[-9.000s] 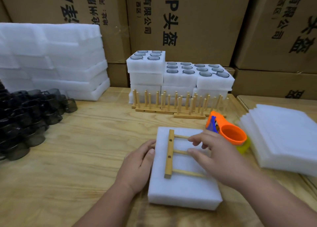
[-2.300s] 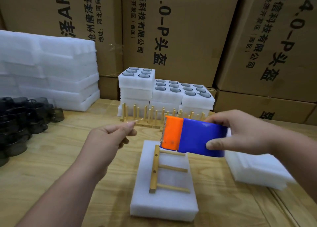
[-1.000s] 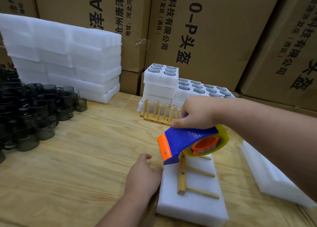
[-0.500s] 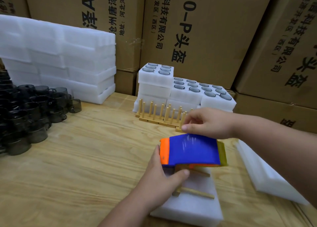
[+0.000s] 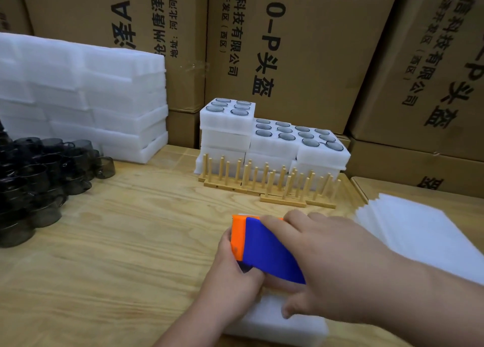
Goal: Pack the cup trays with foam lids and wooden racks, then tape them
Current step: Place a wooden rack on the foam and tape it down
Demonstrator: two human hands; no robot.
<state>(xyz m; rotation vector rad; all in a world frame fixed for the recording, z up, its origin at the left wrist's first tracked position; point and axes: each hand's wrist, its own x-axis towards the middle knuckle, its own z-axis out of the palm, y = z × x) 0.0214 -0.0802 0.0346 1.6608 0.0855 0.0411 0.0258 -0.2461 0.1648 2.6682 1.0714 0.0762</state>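
The right hand (image 5: 330, 263) grips the blue-and-orange tape dispenser (image 5: 264, 249) over the foam-lidded cup tray (image 5: 277, 325) (largely hidden) on the plywood table (image 5: 117, 242); the left hand (image 5: 233, 273) curls against the dispenser's orange end. Beyond stand wooden racks (image 5: 267, 181) and stacked trays (image 5: 272, 139).

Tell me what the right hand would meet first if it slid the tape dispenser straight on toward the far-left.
The right hand grips the blue-and-orange plastic tape dispenser. Beyond its orange end only bare wooden table shows, so the way looks free; depth is uncertain.
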